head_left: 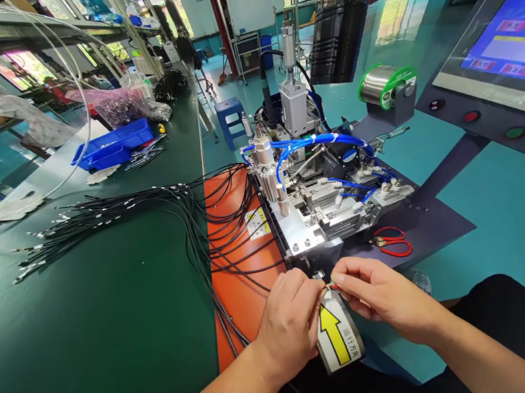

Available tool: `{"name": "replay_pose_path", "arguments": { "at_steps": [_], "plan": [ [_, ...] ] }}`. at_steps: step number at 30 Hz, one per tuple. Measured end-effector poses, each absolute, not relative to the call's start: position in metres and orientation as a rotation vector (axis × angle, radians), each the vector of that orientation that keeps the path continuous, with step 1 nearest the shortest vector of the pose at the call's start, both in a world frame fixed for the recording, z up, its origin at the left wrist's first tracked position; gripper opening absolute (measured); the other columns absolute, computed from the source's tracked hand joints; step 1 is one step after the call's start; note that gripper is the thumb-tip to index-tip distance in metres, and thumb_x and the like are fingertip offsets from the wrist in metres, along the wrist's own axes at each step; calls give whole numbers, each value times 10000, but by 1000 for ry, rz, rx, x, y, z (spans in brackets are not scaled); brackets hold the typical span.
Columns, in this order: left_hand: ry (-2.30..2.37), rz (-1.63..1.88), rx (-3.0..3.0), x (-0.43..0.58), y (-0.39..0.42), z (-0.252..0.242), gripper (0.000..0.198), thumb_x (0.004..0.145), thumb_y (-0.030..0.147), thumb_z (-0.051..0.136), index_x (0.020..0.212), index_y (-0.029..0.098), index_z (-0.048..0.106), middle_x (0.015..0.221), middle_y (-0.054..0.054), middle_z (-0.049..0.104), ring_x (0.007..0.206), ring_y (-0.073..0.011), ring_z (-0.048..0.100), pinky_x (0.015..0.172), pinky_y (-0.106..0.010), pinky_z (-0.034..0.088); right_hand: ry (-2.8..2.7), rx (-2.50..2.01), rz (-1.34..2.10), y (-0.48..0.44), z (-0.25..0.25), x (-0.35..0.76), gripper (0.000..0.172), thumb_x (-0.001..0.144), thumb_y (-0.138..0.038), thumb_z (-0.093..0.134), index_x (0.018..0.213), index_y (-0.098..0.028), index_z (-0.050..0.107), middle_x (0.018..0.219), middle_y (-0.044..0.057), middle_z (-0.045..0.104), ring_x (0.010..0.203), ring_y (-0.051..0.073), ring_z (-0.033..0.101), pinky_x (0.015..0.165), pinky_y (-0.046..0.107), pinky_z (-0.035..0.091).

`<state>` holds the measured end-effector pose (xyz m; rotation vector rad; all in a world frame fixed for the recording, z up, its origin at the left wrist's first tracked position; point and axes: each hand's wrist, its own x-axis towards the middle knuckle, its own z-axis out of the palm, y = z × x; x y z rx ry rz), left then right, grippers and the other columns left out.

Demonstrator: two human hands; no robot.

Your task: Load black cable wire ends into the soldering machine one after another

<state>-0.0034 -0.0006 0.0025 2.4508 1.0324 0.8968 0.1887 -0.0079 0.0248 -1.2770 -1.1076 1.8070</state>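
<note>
My left hand (286, 317) is closed in a pinch on the end of a black cable, where thin coloured wires (330, 287) come out. Opposite it, the fingertips of my right hand (378, 291) are pinched together on those wires. Just below my fingertips is a curved part with a white label (338, 339), which bears a yellow arrow and characters. Both hands are right in front of the metal bench machine (292, 222) with its blue air tubes. My fingers hide part of the cable end.
Many black cables (182, 200) run across the green bench (111, 318) and the orange surface (235, 289). Red-handled cutters (393, 243) lie right of the machine. A solder spool (385, 85) and a control screen (520, 42) stand beyond. Blue bins (114, 145) sit far left; a person (28, 119) sits behind.
</note>
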Motion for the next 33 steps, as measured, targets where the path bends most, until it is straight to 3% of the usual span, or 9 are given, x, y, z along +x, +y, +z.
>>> {"name": "replay_pose_path", "arguments": {
  "at_steps": [7,20,29,33],
  "plan": [
    [1051,889,2458,-3,-1,2,177,967,170,468,985,139,642,789,-56,520,723,-183,459,639,-307,393,-1287,-1288,1715,-10,17,192,325,983,-475,487,800,-207,475,612,-80,351,531,83,305,478,220,232],
    [1080,865,2458,-4,2,6,267,994,217,398,892,150,636,764,-61,540,693,-186,468,608,-297,375,-1793,-1243,1099,-4,18,187,247,1037,-318,399,840,-213,504,791,-28,491,720,135,440,679,265,363],
    [1023,898,2426,-6,1,8,207,962,150,486,1121,136,618,921,-91,599,825,-197,530,721,-319,459,-1588,-1377,1237,-11,8,191,307,1011,-444,442,851,-208,558,777,-27,520,719,137,465,660,249,394],
    [1051,873,2388,-10,0,10,227,934,74,474,1095,145,617,999,-102,599,887,-204,542,768,-331,471,-1498,-1381,1276,-9,1,190,323,995,-470,467,839,-203,560,766,-30,503,709,135,451,647,249,389]
  ]
}}
